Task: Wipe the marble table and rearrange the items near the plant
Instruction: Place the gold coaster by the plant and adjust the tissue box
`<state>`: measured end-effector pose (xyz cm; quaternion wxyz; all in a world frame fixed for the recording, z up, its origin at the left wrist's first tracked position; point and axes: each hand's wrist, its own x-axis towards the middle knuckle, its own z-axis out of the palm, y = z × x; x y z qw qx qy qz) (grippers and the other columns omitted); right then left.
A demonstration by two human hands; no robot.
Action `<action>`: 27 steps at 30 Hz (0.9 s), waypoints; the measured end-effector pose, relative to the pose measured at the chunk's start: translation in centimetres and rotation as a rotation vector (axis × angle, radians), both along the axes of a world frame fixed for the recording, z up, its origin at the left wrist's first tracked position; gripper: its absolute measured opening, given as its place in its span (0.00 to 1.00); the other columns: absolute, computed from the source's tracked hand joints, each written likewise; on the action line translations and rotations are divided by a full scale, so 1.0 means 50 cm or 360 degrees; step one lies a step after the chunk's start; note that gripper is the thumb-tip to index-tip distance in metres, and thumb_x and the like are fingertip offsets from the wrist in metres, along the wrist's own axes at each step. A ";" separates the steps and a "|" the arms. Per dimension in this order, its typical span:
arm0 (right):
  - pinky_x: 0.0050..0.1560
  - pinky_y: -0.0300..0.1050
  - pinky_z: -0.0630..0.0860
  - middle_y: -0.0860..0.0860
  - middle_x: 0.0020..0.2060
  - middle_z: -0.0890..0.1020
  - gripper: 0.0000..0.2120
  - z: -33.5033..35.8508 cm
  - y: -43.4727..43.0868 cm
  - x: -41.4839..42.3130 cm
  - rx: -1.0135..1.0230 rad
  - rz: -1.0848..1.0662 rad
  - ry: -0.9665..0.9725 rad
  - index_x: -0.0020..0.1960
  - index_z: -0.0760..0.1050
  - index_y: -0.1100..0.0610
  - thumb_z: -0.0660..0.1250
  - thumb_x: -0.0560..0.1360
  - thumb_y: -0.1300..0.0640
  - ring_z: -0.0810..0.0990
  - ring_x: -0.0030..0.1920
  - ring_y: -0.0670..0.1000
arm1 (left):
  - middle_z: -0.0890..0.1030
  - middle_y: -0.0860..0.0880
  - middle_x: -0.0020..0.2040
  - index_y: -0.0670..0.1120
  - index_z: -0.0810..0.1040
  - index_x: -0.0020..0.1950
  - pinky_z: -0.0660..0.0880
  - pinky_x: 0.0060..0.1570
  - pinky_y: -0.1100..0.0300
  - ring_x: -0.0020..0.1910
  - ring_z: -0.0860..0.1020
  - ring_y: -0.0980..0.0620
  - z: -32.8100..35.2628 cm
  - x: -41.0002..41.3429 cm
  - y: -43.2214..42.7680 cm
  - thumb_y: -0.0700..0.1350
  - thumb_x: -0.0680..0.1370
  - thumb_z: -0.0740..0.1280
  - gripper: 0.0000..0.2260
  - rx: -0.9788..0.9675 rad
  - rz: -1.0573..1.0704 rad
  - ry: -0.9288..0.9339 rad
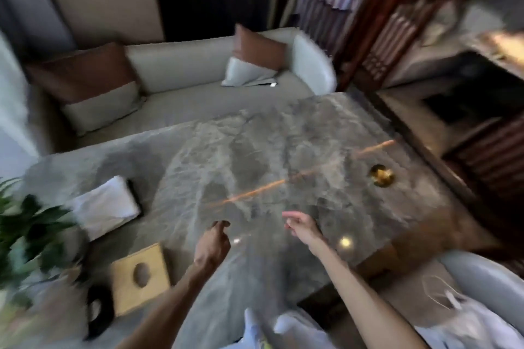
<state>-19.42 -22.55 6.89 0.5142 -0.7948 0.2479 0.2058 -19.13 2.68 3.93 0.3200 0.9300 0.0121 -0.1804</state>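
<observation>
The grey marble table fills the middle of the blurred view. My left hand hovers over its near part with fingers curled loosely and nothing in it. My right hand is beside it to the right, fingers partly bent, also empty. At the left edge stands a green plant. Next to it lie a folded white cloth, a wooden tissue box with an oval hole, and a black object near the front edge.
A small gold dish sits on the table's right side. A beige sofa with brown and grey cushions runs behind the table. Dark wooden screens stand at the right. A pale chair is at the lower right.
</observation>
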 end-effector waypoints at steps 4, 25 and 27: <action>0.26 0.29 0.69 0.53 0.40 0.80 0.16 0.041 -0.304 0.002 -0.0180 -0.0461 -0.0064 0.65 0.74 0.68 0.59 0.79 0.71 0.76 0.32 0.43 | 0.77 0.45 0.66 0.48 0.75 0.65 0.74 0.61 0.53 0.62 0.77 0.43 0.019 0.111 -0.229 0.39 0.75 0.56 0.20 -0.0040 -0.0377 0.0048; 0.58 0.50 0.76 0.59 0.57 0.83 0.16 -0.293 -1.000 0.326 -0.0275 -0.0650 0.0158 0.61 0.78 0.57 0.65 0.75 0.60 0.81 0.58 0.59 | 0.75 0.38 0.65 0.37 0.67 0.70 0.72 0.61 0.49 0.62 0.75 0.38 -0.192 0.469 -1.212 0.36 0.78 0.62 0.20 -0.0343 -0.0183 0.0751; 0.56 0.48 0.75 0.59 0.54 0.84 0.16 -0.277 -0.997 0.327 -0.0192 -0.0635 0.0188 0.64 0.77 0.59 0.65 0.77 0.61 0.81 0.56 0.59 | 0.78 0.39 0.60 0.40 0.73 0.65 0.75 0.55 0.47 0.58 0.77 0.38 -0.199 0.466 -1.226 0.36 0.77 0.63 0.17 -0.0459 -0.0135 0.0809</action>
